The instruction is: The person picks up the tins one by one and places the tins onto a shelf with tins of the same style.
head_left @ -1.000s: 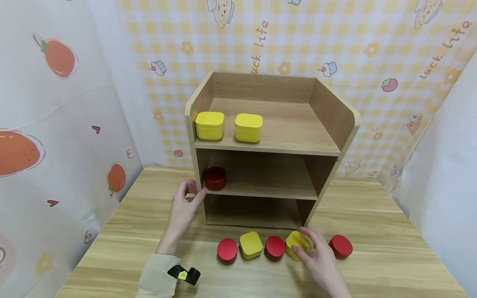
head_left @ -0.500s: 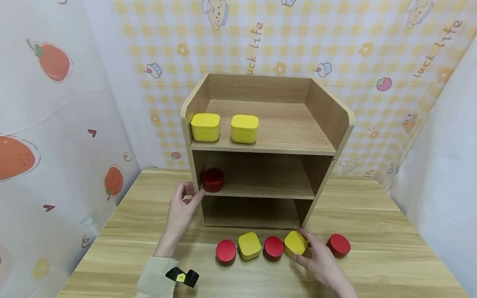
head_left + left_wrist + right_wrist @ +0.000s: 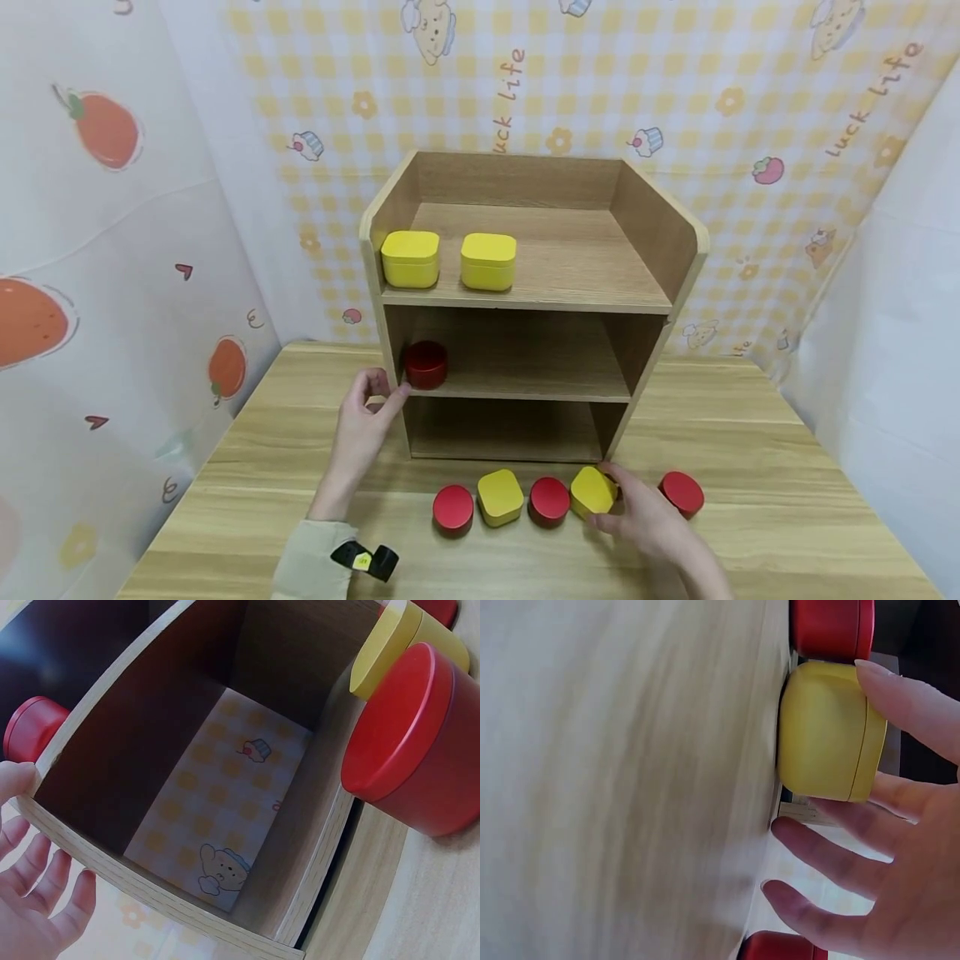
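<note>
My left hand [image 3: 362, 429] rests at the left side of the wooden shelf unit [image 3: 540, 300]. Its thumb touches the front edge, and the loosely bent fingers lie outside the side panel. Close to that thumb, a round red box [image 3: 426, 367] stands on the middle shelf. My right hand [image 3: 641, 512] has thumb and index finger on opposite sides of a rounded-square yellow box [image 3: 592, 492] on the table, pinching it; in the right wrist view the other fingers spread below this yellow box [image 3: 825, 735]. A round red box [image 3: 549, 502] stands just left of it.
Further left in the row are another yellow box [image 3: 500, 497] and a red box [image 3: 453, 510]. One more red box [image 3: 682, 493] sits right of my right hand. Two yellow boxes [image 3: 411, 260] stand on the top shelf's left part. Patterned curtains surround the wooden table [image 3: 247, 500].
My right thumb and index finger have closed in on the yellow box, which stays on the table. The left hand keeps its place at the shelf unit. The head view has shifted slightly.
</note>
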Action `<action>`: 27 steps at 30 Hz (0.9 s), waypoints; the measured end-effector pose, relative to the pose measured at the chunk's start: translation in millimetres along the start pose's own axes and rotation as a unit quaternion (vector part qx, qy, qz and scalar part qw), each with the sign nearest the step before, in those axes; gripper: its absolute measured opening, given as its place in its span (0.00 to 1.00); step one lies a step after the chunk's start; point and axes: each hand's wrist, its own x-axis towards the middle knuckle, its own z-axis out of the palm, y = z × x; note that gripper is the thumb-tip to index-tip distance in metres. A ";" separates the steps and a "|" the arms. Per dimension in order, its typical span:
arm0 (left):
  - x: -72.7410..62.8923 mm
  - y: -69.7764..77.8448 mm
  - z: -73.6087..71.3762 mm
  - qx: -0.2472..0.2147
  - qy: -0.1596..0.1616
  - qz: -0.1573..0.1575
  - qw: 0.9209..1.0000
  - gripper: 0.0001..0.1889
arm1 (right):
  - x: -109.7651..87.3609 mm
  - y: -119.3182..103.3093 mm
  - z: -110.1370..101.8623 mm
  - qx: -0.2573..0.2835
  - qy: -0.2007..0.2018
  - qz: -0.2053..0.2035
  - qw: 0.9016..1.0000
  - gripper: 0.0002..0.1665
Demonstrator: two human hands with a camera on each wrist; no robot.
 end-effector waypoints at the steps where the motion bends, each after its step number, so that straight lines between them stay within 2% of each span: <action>1: 0.6 -1.1 0.2 0.001 -0.001 0.004 1.000 0.16 | 0.0 -0.1 -0.4 -0.003 -0.004 -0.002 1.000 0.45; 5: 2.4 -3.3 1.6 0.005 -0.007 0.020 1.000 0.17 | 0.1 0.6 -2.1 -0.011 -0.011 -0.016 1.000 0.42; 9: 0.8 -2.1 0.4 0.004 0.004 0.021 1.000 0.16 | 1.6 -0.8 -6.1 -0.008 -0.017 -0.035 0.999 0.39; 14: -2.3 1.4 -0.8 0.006 0.010 0.018 1.000 0.15 | -0.6 -4.8 -19.0 0.015 -0.024 -0.064 0.998 0.39; 18: -2.3 1.9 -0.4 0.005 0.008 0.017 1.000 0.15 | -4.3 -11.6 -32.2 0.025 -0.012 -0.081 0.996 0.39; 22: -2.0 1.5 -0.7 0.005 0.008 0.016 1.000 0.16 | -7.0 -20.0 -46.2 0.004 0.006 -0.141 0.990 0.38; 25: -2.2 1.4 -1.3 0.005 0.007 0.013 1.000 0.17 | -8.9 -27.4 -56.1 -0.007 0.018 -0.192 0.981 0.38; 27: -2.8 1.5 -1.8 0.005 0.007 0.009 1.000 0.17 | -10.4 -33.1 -61.4 -0.008 0.026 -0.209 0.978 0.39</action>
